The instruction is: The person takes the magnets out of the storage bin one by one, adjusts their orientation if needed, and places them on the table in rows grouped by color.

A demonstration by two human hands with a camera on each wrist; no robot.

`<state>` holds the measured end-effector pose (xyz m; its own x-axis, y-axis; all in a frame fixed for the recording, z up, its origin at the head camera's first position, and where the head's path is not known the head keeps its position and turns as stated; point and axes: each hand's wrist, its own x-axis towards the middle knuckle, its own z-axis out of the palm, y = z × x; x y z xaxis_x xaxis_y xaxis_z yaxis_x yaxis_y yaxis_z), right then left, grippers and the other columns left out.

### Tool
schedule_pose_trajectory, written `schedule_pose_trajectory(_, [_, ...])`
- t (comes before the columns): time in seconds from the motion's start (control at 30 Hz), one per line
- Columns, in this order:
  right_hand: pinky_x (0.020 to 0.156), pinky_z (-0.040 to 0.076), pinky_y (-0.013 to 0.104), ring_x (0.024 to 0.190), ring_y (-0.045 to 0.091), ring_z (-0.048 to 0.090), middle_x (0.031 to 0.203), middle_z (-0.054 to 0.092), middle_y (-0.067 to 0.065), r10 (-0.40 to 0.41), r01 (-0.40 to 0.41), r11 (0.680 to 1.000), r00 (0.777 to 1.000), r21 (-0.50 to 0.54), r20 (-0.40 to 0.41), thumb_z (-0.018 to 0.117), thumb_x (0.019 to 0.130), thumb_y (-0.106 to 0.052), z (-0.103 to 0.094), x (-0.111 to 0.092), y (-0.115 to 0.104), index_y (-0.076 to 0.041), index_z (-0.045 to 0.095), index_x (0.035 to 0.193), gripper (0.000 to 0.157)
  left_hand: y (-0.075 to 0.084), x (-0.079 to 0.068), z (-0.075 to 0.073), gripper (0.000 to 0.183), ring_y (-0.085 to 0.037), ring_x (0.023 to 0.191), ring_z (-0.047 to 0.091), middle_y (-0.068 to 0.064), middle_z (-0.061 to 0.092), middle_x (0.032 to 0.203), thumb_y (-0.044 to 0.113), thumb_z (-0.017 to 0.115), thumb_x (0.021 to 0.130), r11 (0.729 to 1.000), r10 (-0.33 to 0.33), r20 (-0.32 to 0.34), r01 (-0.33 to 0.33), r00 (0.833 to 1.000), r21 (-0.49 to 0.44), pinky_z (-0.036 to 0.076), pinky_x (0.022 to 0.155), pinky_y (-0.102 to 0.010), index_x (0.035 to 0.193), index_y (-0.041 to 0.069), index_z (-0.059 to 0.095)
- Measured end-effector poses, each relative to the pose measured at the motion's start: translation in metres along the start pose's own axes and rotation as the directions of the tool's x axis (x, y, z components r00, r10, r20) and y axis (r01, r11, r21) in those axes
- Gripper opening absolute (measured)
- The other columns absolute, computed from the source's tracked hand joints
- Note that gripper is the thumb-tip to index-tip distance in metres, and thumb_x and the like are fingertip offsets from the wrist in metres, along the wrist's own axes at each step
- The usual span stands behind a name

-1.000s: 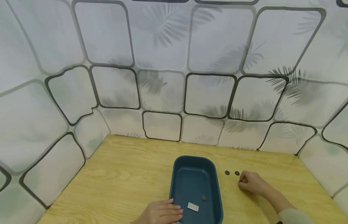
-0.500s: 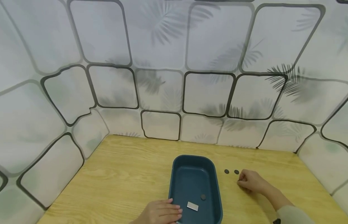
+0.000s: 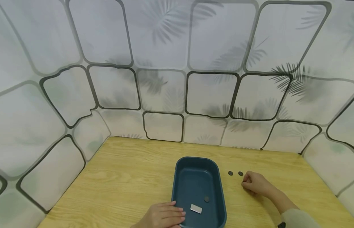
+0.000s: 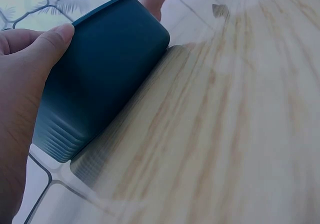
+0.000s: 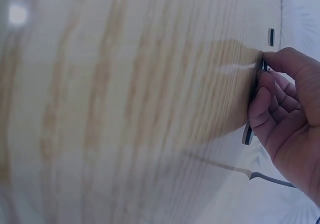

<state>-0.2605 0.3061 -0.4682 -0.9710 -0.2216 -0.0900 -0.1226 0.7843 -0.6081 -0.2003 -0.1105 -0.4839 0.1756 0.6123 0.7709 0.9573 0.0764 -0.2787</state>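
A dark blue, deep rectangular tray (image 3: 177,177) stands on the wooden table. My left hand (image 3: 165,216) lies over its near left rim, fingers reaching inside; in the left wrist view the thumb (image 4: 57,37) presses the rim's outer side. Inside the tray lie a small dark disc (image 3: 206,199) and a whitish rectangular piece (image 3: 196,208). Right of the tray my right hand (image 3: 257,183) stays low over the table. Its thumb and fingertips pinch a thin dark disc (image 5: 265,63), mostly hidden by the fingers. Another disc (image 5: 247,133) shows beside the curled fingers in the right wrist view.
Two dark discs, a left one (image 3: 230,173) and a right one (image 3: 240,173), lie on the table (image 3: 131,171) between tray and right hand. A patterned cloth wall (image 3: 162,91) encloses the table at the back and both sides.
The head view has shifted slightly, so everything appears a little higher. The dark edge visible at the right fingertips a second ago is now less visible. Both hands keep their places.
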Motion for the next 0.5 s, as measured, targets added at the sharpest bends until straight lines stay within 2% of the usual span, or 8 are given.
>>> schedule_pose_trajectory(0.33, [0.042,0.044,0.025,0.048,0.015,0.052,0.064,0.053,0.001,0.001,-0.002,1.0,1.0,-0.016,-0.019,0.064,0.086,-0.011,0.0008,-0.0017,-0.0018,-0.001,0.055,0.091,0.014,0.0028,-0.0008,-0.001,0.02,-0.014,0.098,0.068,-0.004,0.073,0.099,0.019,0.071,0.085,0.999,-0.039,0.035,0.04,0.999,-0.021,0.055,0.084,-0.033,0.099,0.005,0.074])
schedule_pose_trajectory(0.5, [0.043,0.043,0.024,0.047,0.013,0.051,0.063,0.053,0.0,-0.014,0.014,1.0,1.0,-0.026,-0.012,0.063,0.086,-0.011,0.0001,-0.0023,-0.0012,0.0,0.056,0.094,0.015,0.0028,-0.0003,-0.0014,0.02,-0.014,0.098,0.068,-0.004,0.073,0.099,0.019,0.071,0.084,0.999,-0.039,0.033,0.039,0.999,-0.018,0.055,0.085,-0.033,0.098,0.005,0.074])
